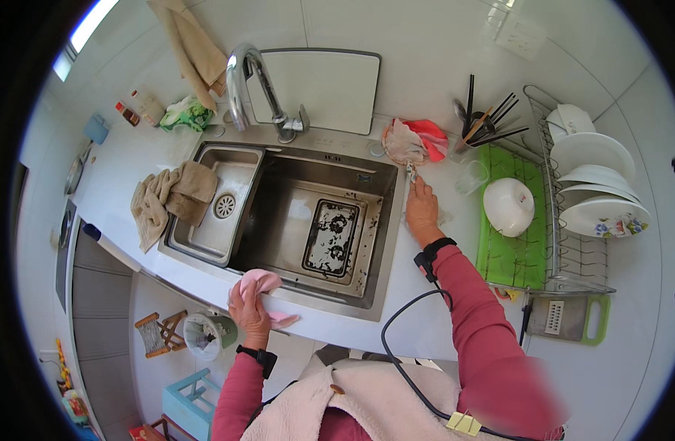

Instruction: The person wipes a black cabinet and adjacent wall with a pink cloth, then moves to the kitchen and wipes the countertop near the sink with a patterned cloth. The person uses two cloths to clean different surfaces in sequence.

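My left hand (251, 317) holds a pink cloth (261, 281) at the front edge of the counter, left of the sink's larger basin. To the right of the sink, my right hand (423, 212) has its fingertips on a small patterned item (411, 171), just below a crumpled red and pale cloth (412, 141); whether it is gripped I cannot tell. Between the hands lies the stainless-steel sink (390, 220), with dark bits scattered on its floor and on a rectangular drain cover (332, 237). A brown towel (191, 193) drapes over the smaller basin's left rim.
A chrome faucet (267, 91) rises behind the sink. At right, a wire dish rack (582, 284) holds plates and bowls beside a green tray (489, 253), a clear glass (472, 177) and upright chopsticks. A black cable (385, 336) hangs from my right wrist.
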